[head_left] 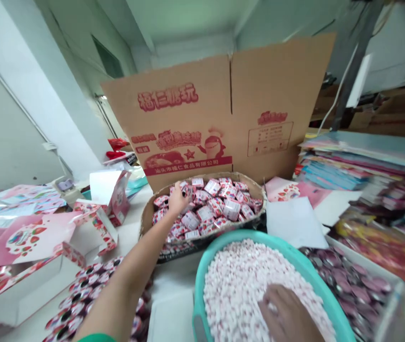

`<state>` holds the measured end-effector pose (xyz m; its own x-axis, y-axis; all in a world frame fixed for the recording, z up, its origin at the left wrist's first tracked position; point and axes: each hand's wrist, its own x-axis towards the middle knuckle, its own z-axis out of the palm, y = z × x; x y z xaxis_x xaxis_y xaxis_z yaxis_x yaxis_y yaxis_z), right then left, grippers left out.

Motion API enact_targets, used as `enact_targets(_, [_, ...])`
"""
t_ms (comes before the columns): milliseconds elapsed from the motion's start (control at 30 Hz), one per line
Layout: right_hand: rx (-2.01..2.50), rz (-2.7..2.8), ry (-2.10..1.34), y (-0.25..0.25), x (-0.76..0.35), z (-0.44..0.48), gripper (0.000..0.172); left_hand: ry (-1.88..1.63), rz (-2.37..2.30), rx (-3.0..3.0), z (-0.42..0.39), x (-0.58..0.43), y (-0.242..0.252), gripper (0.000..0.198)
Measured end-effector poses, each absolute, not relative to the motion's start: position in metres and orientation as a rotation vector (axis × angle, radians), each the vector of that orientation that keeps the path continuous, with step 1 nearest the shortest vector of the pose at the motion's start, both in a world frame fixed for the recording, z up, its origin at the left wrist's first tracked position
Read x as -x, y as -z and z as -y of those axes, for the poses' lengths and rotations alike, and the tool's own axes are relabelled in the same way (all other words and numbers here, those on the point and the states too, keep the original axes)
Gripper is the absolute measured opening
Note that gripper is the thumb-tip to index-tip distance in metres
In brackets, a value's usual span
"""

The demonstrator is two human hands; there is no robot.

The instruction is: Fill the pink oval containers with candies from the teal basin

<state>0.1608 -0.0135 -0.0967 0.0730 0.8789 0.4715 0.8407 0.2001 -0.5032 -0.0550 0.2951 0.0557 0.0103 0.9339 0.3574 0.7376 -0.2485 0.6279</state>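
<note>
- This place is serving as a sweets-packing workshop, centred on the printed cardboard carton [174, 118]
- Wrapped sweets [209, 206] are filling a basket in front of the carton
- Pink gift boxes [27, 237] are lying left of the carton
- Stacked printed sheets [362, 161] are sitting right of the carton

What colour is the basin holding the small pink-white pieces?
Turquoise basin rim, best in the head view.

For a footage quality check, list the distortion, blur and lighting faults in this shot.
Head view: wide-angle distortion bows the cardboard carton and the walls; motion blur smears the stacked packets at right; the left hand looks fairly sharp; lighting is soft and even, without hard shadows or strong glare.
</note>
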Motion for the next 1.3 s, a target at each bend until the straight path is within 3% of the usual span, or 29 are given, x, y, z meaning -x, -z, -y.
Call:
enact_targets(100, [1.702, 1.734, -0.126, 0.081, -0.16, 0.018, 0.019, -1.202, -1.546, -1.88, -0.257, 0.049, -0.076, 0.058])
enact_targets(333, [1.75, 1.805, -0.218, 0.07, -0.159, 0.025, 0.025, -1.174, -1.121, -1.469, -0.104, 0.053, -0.083, 0.028])
enact_targets(533, [2.001, 1.885, -0.174, 0.058, -0.18, 0.036, 0.06, -1.111, -0.825, -0.639, -0.005, 0.067, -0.051, 0.025])
enact_targets(733, [2.068, 2.014, -0.274, 0.053, -0.184, 0.038, 0.062, -1.281, -0.862, -1.023, 0.026, 0.063, -0.028, 0.052])
enact_targets(900, [1.991, 2.053, -0.355, 0.062, -0.165, 0.034, 0.067, -1.32, -1.01, -1.352, 0.026, 0.063, -0.024, 0.042])
enact_targets(1067, [1.991, 1.973, -0.529, 0.068, -0.148, 0.02, 0.072, -1.394, -1.019, -1.301, 0.019, 0.065, -0.028, 0.048])
enact_targets(1167, [1.956, 1.853, -0.652, 0.069, -0.144, 0.01, 0.063, -1.391, -0.964, -1.168, 0.014, 0.061, -0.029, 0.048])
enact_targets(1300, [1.693, 1.344, -1.054, 0.071, -0.144, -0.001, 0.035, -1.393, -0.832, -0.842, 0.008, 0.053, -0.032, 0.047])
